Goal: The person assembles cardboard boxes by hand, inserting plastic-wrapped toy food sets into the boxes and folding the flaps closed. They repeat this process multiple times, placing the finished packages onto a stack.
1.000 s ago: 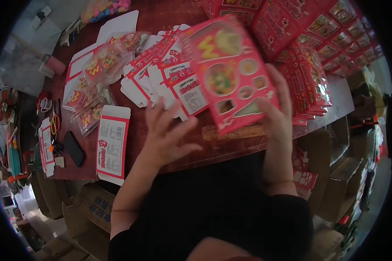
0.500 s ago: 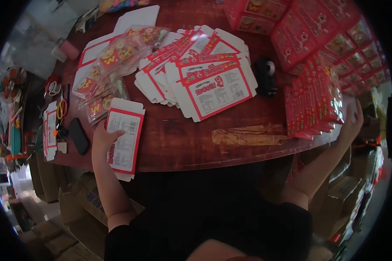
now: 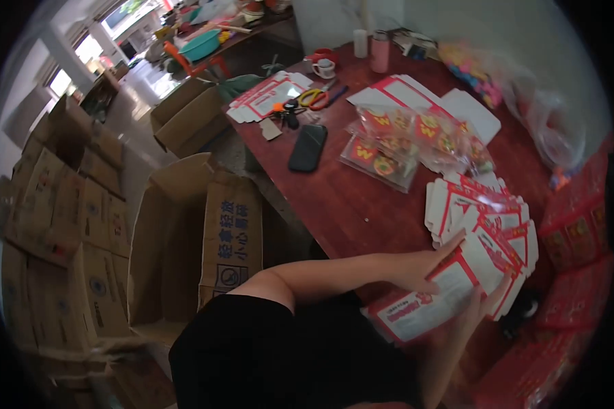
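A flat red-and-white printed carton (image 3: 419,310) lies at the near edge of the table, slanting up toward a fanned pile of similar flat cartons (image 3: 484,221). My left hand (image 3: 423,268) reaches over its upper edge, fingers stretched toward the pile and thumb apart on the printed face. On the other side, my right hand (image 3: 483,303) is at the carton's right end, thumb and fingers apart, slightly blurred. Both hands overlap the lower part of the pile. Part of the carton is hidden beneath them.
Clear bags of W-marked pieces (image 3: 389,140) lie behind the pile. A black phone (image 3: 308,148), yellow scissors (image 3: 314,99) and more flat cartons (image 3: 269,95) are at the left. Red packed boxes (image 3: 576,225) stand at right. An open cardboard box (image 3: 170,252) stands beside the table.
My view has swung left. The carton under my left hand has left its place at the table's left edge. My right hand has come from the stacked red packs to beside my left.
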A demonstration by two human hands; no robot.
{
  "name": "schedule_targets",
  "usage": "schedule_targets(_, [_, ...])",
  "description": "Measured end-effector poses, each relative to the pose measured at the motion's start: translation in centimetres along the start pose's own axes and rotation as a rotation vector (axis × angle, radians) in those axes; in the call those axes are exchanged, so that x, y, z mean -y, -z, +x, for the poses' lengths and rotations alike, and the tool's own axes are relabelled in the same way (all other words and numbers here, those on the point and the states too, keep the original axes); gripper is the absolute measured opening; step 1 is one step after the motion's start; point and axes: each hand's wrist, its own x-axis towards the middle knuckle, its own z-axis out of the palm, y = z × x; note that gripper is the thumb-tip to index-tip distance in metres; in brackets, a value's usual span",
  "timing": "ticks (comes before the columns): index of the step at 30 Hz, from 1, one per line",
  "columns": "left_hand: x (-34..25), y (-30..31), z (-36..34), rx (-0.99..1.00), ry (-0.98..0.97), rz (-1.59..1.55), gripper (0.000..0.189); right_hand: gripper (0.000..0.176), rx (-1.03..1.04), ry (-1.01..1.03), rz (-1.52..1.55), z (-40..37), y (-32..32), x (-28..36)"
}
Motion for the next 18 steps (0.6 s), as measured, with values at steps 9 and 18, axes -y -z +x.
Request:
schedule_targets(9, [1.5, -1.1, 1.9, -0.135, 0.089, -0.149, 0.089, 0.052, -0.188, -0.206, -0.205, 0.1, -2.2, 2.0])
schedule_targets(18, [3.7, -0.9, 1.9, -0.173, -0.105, -0.397, 0.043, 0.038, -0.199, -0.462, -0.045, -0.9, -7.3, 6.4])
